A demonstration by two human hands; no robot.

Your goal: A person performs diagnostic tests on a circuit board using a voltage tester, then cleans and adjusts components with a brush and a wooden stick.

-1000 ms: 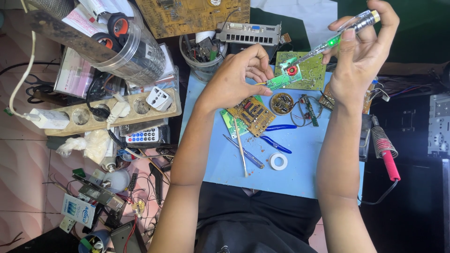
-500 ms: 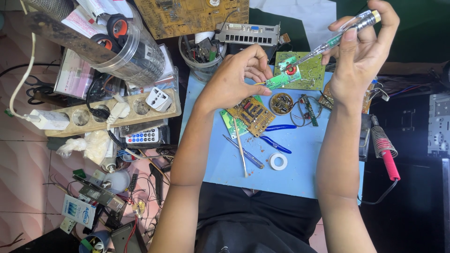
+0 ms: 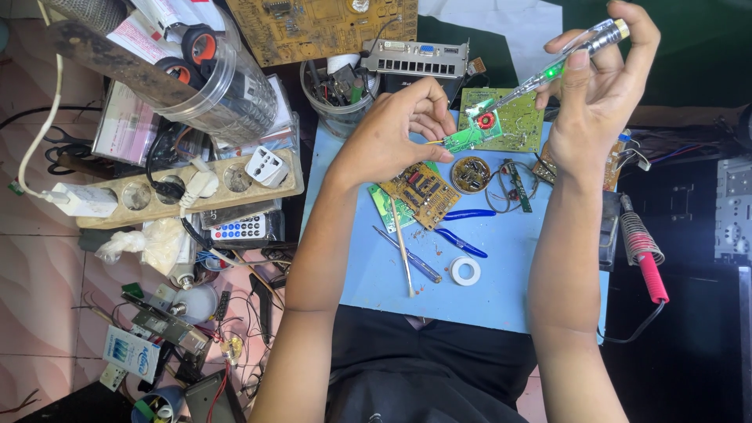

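Head view, looking straight down: the left hand [image 3: 392, 137] pinches a small green circuit board [image 3: 475, 131] by its edge, held up over the blue mat [image 3: 376, 270]. The right hand [image 3: 599, 98] is wrapped around a clear-handled tester screwdriver [image 3: 552, 70], tip touching the board by its red coil. Below lie a brown circuit board [image 3: 423, 192], blue-handled pliers [image 3: 462, 231] and a tape roll [image 3: 465, 271].

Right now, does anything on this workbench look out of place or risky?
Yes. The soldering iron lies over the blue mat's right edge, and bare circuit boards and pliers are scattered.
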